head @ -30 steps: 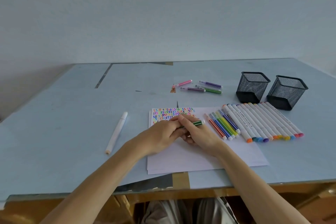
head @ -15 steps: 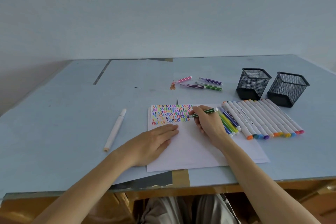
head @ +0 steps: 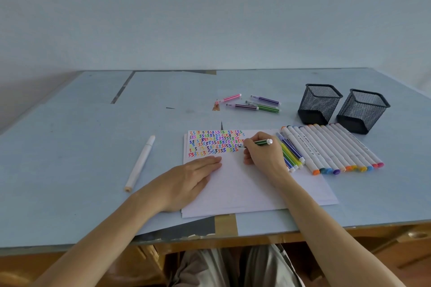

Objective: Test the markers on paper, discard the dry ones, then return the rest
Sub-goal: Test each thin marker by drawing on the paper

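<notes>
While right hand grips green marker — tip on paper.

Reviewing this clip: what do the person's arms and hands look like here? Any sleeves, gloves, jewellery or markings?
Both forearms are bare from the bottom edge of the view up to the wrists; no sleeve shows. The left hand and the right hand wear no gloves, and no rings, watch, bracelet or markings are visible. Nails look short and unpainted, though small at this size.

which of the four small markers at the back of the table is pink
The pink marker, leftmost of that group and angled up to the right. The other three are two purple markers and a green one.
</notes>
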